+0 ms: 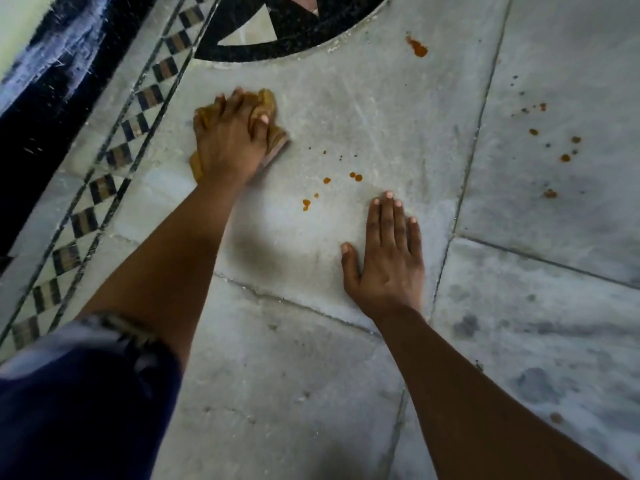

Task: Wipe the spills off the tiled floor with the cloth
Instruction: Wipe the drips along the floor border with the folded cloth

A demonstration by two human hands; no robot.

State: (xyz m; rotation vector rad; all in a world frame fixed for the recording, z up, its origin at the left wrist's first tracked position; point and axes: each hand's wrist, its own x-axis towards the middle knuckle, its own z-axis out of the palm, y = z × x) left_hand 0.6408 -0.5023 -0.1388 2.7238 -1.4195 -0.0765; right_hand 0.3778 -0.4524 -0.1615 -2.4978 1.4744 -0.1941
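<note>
Left hand on cloth

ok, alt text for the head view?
The left hand grips a yellow cloth against the tiled floor; the right hand rests flat nearby. Orange spills dot the tiles between the hands and further right.

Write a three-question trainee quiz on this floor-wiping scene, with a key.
1. True or false: the right hand holds the cloth.
2. The left hand is: A) gripping the cloth, B) flat on bare floor, C) raised in the air.
3. Fill in: the drops between the hands are ___ in colour.
Key: 1 false; 2 A; 3 orange.
</note>
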